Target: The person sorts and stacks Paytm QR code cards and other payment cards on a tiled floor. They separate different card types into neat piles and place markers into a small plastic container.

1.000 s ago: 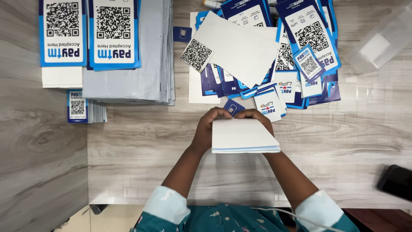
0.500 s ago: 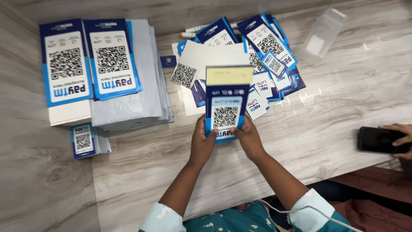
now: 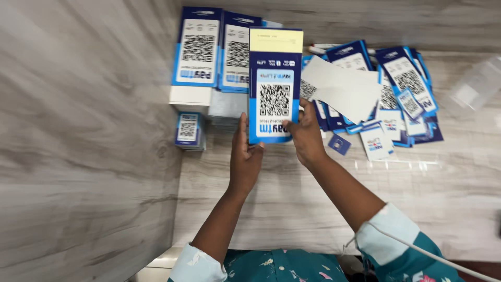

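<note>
We hold the tall blue card (image 3: 275,86) upright over the counter (image 3: 313,209), both hands clamped on its lower edge.
Head view: our left hand (image 3: 245,156) pinches the card's lower left corner, our right hand (image 3: 306,137) its lower right, forearms angled inward. We judge an even, edge-only grip best, keeping the printed face uncovered. Left of the card sit the stacked cards (image 3: 214,52); right of it, the loose pile (image 3: 386,99).

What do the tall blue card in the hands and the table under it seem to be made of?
The blue card looks like stiff printed cardboard or laminated paper: flat, crisp edges, unbent while held at its lower end by both hands. The table shows grey wood grain with a slight sheen, probably laminate rather than bare wood.
</note>
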